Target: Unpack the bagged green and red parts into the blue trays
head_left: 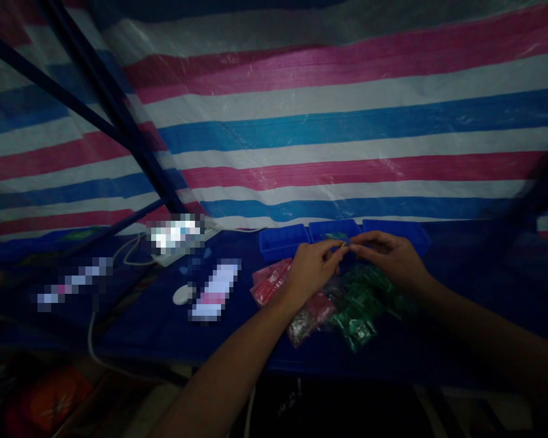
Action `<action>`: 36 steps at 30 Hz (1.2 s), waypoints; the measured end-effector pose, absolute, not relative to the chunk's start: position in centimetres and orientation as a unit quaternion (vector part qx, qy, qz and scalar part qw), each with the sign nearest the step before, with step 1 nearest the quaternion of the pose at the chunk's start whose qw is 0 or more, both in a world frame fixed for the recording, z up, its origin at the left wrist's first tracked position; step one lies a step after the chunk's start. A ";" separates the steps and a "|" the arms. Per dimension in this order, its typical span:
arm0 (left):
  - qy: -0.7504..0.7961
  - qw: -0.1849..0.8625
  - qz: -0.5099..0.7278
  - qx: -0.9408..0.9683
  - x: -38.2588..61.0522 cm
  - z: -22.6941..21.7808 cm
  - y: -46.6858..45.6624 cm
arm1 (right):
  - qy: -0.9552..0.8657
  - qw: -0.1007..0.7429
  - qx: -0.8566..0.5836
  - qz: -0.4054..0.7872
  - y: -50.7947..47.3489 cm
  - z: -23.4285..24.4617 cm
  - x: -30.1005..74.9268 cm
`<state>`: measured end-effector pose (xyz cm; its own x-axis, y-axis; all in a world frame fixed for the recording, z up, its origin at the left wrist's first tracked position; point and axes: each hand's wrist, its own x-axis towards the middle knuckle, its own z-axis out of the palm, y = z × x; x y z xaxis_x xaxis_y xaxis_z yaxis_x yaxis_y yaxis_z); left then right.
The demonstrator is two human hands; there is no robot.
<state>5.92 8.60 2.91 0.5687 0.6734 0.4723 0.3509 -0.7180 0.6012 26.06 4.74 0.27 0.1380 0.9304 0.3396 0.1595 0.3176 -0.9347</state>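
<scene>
My left hand (317,263) pinches a small piece (344,244) (too tiny to name) at its fingertips; whether my right hand (388,252), just beside it, grips too, I can't tell. It probably handles light, slips easily, best held by an edge.

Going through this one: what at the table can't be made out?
All in the head view:
Anything pinched between left hand and right hand: too small, dim.
Right blue bin, near side: partly hidden by right hand.
Green plastic packets, contents: blurred, dark.
Bright slab by white disc: masked by pixelation.
</scene>
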 end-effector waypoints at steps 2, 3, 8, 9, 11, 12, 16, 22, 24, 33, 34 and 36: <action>0.310 0.245 0.355 0.847 5.9 2.8 8.6 | -0.571 0.577 -0.499 0.305 4.6 0.3 26.1; 0.308 0.257 0.362 0.841 5.9 2.8 8.6 | -0.578 0.575 -0.501 0.289 4.5 0.3 26.2; 0.272 0.340 0.398 0.807 6.1 2.3 8.8 | -0.673 0.547 -0.474 0.153 4.7 0.0 26.4; 0.267 0.352 0.404 0.801 6.2 2.2 8.9 | -0.692 0.539 -0.465 0.124 4.7 -0.1 26.4; 0.261 0.359 0.419 0.792 6.2 2.2 9.0 | -0.722 0.523 -0.445 0.084 4.7 -0.2 26.3; 0.262 0.355 0.427 0.790 6.2 2.1 9.1 | -0.734 0.516 -0.435 0.076 4.7 -0.1 26.2; 0.291 0.327 0.445 0.781 6.2 1.8 9.5 | -0.750 0.498 -0.425 0.098 4.3 0.4 25.7; 0.284 0.326 0.426 0.795 6.5 1.6 9.4 | -0.647 0.559 -0.480 0.199 4.5 0.3 25.8; 0.266 0.316 0.414 0.811 6.5 1.8 9.2 | -0.623 0.567 -0.467 0.268 4.6 0.1 25.8; 0.311 0.246 0.415 0.819 6.3 1.9 9.3 | -0.575 0.576 -0.482 0.325 4.7 0.3 25.9; 0.314 0.230 0.420 0.820 6.3 2.0 9.3 | -0.568 0.583 -0.477 0.332 4.8 0.2 25.9; 0.318 0.191 0.430 0.823 6.2 2.3 9.2 | -0.558 0.597 -0.475 0.328 5.0 0.1 26.0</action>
